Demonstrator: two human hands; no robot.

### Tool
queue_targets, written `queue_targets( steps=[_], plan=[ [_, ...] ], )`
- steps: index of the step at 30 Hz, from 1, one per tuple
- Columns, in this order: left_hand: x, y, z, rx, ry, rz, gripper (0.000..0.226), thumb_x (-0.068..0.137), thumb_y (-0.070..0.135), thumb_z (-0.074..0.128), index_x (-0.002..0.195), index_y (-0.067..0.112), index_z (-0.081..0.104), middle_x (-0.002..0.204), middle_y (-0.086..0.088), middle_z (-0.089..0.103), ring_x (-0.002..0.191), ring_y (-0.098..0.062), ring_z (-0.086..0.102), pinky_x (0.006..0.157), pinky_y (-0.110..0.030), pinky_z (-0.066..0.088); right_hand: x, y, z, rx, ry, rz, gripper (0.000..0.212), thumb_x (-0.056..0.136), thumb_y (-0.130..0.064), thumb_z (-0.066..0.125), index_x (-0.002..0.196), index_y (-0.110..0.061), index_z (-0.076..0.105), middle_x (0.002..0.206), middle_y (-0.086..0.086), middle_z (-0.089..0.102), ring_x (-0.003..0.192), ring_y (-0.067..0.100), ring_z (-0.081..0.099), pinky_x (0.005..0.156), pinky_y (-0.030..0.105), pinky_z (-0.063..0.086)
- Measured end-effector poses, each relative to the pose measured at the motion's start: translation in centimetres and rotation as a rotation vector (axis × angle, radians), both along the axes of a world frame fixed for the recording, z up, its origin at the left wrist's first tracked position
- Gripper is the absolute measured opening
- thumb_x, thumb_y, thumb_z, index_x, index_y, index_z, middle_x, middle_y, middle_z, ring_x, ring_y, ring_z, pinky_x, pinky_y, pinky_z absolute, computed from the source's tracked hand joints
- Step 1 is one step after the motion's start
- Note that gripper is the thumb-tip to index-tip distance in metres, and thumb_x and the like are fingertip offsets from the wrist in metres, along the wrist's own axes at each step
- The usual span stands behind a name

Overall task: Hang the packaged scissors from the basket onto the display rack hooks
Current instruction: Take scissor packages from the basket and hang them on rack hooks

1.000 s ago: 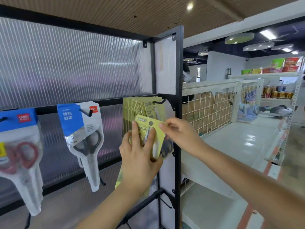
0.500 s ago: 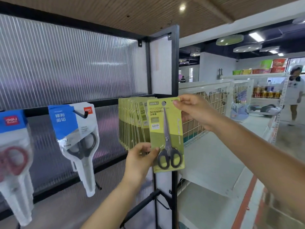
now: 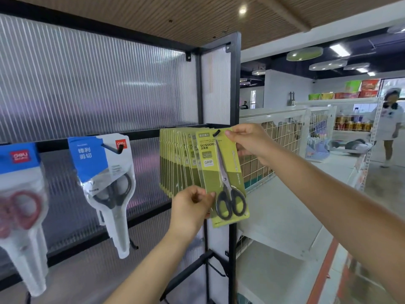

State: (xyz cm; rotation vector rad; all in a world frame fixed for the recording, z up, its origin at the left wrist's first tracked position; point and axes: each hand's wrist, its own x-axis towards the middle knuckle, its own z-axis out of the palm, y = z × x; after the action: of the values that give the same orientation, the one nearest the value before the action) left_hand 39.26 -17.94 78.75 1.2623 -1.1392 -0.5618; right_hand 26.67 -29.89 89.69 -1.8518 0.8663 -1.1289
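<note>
**Seating the green card on the hook tip**

Hanging at the front of the green stack, the scissors card (image 3: 222, 176) has its punched hole just at the black tip of the hook (image 3: 216, 132), which pokes through near the card's top edge. The long axis of the card runs almost vertical, a little tilted, with the scissor handles at the bottom and the blade pointing up toward the hole.

The right hand (image 3: 252, 142) is the nearer one to the hook: it pinches the upper right corner of the card, thumb in front, right beside the hook tip. The left hand (image 3: 190, 207) is lower and to the left; its fingers are curled and they pinch the lower left edge of the card, beside the black handles.

I judge that the card is on the tip only, not yet pushed back against the other green cards (image 3: 177, 163) behind it. The coming move is then along the hook, away from the person, toward the rack bar (image 3: 142, 134). The basket does not show here.
</note>
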Motion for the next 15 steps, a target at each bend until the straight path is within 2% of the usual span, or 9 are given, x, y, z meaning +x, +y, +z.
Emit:
queue_targets(
  steps=[2, 6, 8, 10, 12, 14, 15],
  plan=[
    [0.2, -0.2, -0.3, 0.017, 0.007, 0.035, 0.020, 0.088, 0.005, 0.062, 0.071, 0.003, 0.053, 0.062, -0.006, 0.047, 0.056, -0.012, 0.051, 0.054, -0.019, 0.055, 0.7, -0.3, -0.4, -0.018, 0.028, -0.030, 0.029, 0.092, -0.023, 0.060, 0.117, -0.009, 0.059, 0.106, 0.008, 0.067, 0.087, 0.016, 0.065, 0.060, 0.020, 0.055],
    [1.5, -1.3, -0.9, 0.035, -0.024, 0.169, 0.024, 0.086, 0.010, 0.067, 0.065, 0.007, 0.056, 0.064, -0.005, 0.057, 0.066, -0.023, 0.061, 0.073, -0.044, 0.058, 2.2, -0.8, -1.0, -0.077, 0.019, -0.097, 0.034, 0.091, -0.026, 0.060, 0.120, -0.007, 0.058, 0.113, 0.009, 0.064, 0.099, 0.021, 0.063, 0.058, 0.018, 0.053],
    [1.8, -1.6, -0.9, 0.040, -0.022, 0.193, 0.025, 0.085, 0.012, 0.069, 0.065, 0.006, 0.056, 0.065, -0.008, 0.059, 0.070, -0.029, 0.062, 0.075, -0.048, 0.057, 2.8, -1.0, -1.2, -0.102, 0.009, -0.123, 0.031, 0.092, -0.025, 0.060, 0.118, -0.008, 0.059, 0.113, 0.008, 0.064, 0.100, 0.020, 0.063, 0.057, 0.017, 0.051],
    [1.7, -1.8, -1.1, 0.042, -0.060, 0.202, 0.026, 0.086, 0.015, 0.068, 0.066, 0.006, 0.055, 0.070, -0.015, 0.061, 0.070, -0.033, 0.062, 0.074, -0.048, 0.057, 3.1, -1.3, -1.4, -0.115, -0.001, -0.146, 0.028, 0.092, -0.025, 0.060, 0.114, -0.009, 0.060, 0.112, 0.008, 0.064, 0.099, 0.021, 0.063, 0.059, 0.018, 0.051],
    [1.6, -1.9, -1.2, 0.048, -0.097, 0.202, 0.027, 0.087, 0.018, 0.068, 0.067, 0.007, 0.054, 0.071, -0.018, 0.061, 0.067, -0.029, 0.060, 0.072, -0.045, 0.057, 3.1, -1.4, -1.7, -0.127, -0.002, -0.161, 0.024, 0.091, -0.026, 0.060, 0.110, -0.011, 0.061, 0.109, 0.008, 0.065, 0.096, 0.020, 0.064, 0.064, 0.023, 0.054],
    [1.4, -1.8, -1.3, 0.061, -0.148, 0.210, 0.026, 0.086, 0.022, 0.068, 0.068, 0.012, 0.053, 0.071, -0.009, 0.060, 0.066, -0.022, 0.057, 0.068, -0.038, 0.055, 2.8, -1.5, -2.1, -0.168, 0.025, -0.192, 0.019, 0.091, -0.029, 0.060, 0.104, -0.015, 0.060, 0.105, 0.005, 0.066, 0.093, 0.018, 0.064, 0.076, 0.032, 0.056],
    [1.2, -1.6, -1.2, 0.049, -0.223, 0.256, 0.023, 0.085, 0.025, 0.069, 0.072, 0.014, 0.054, 0.074, -0.004, 0.058, 0.068, -0.020, 0.055, 0.066, -0.034, 0.051, 2.5, -1.5, -2.4, -0.207, 0.054, -0.219, 0.018, 0.092, -0.030, 0.060, 0.103, -0.016, 0.060, 0.104, 0.002, 0.066, 0.091, 0.015, 0.063, 0.080, 0.032, 0.054]
  ],
)
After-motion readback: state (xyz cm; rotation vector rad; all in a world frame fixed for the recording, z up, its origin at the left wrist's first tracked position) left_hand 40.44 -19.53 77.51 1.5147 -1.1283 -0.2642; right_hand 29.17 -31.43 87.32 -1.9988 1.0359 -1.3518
